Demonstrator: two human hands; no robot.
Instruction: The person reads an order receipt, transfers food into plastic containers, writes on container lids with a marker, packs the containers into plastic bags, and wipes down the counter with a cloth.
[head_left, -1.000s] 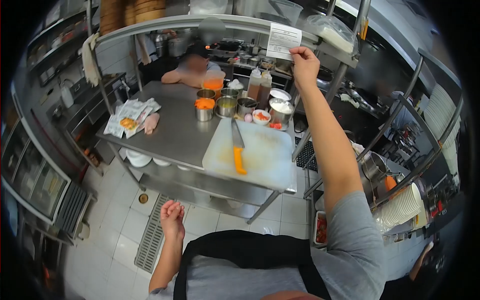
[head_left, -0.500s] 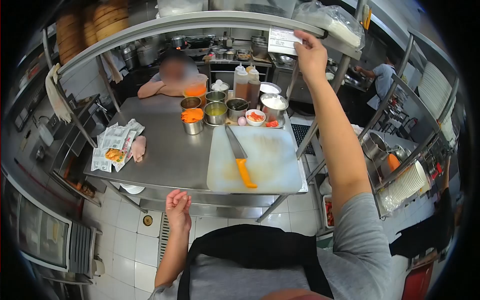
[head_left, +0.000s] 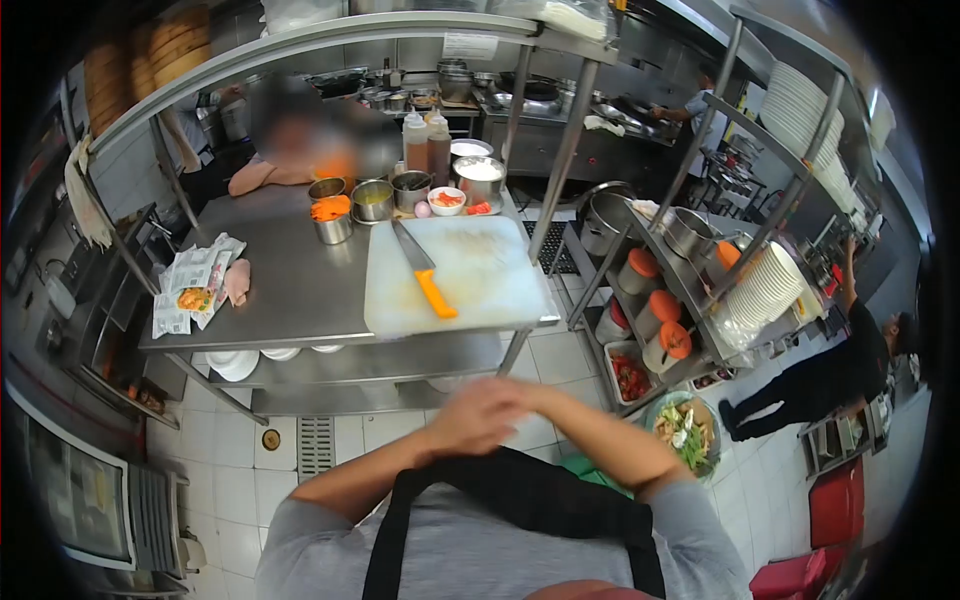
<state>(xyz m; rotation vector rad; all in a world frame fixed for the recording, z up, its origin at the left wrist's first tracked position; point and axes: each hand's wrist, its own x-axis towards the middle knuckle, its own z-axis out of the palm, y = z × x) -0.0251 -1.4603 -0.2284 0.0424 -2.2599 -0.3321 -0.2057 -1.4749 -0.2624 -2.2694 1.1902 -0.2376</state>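
My left hand [head_left: 462, 428] and my right hand [head_left: 503, 396] meet in front of my apron, just off the steel table's front edge. Both are smeared by motion, so their fingers and anything between them cannot be made out. Nearest to them on the table lies a white cutting board [head_left: 500, 285]. A knife with an orange handle [head_left: 430, 290] rests on it, its blade towards the far left corner. A paper ticket [head_left: 470, 46] hangs from the overhead rail, apart from both hands. On the left sit printed paper [head_left: 190, 285] and a pale piece of raw meat [head_left: 237, 282].
Metal pots of ingredients [head_left: 373, 202] and sauce bottles [head_left: 438, 148] stand behind the board. One person [head_left: 285, 150] leans on the table's far side. Upright posts [head_left: 565, 150] frame its right end. A food basin [head_left: 685, 435] sits at floor level on the right.
My right hand has let go of the ticket and come down from the rail. My left hand has moved right to meet it. The view has turned rightward.
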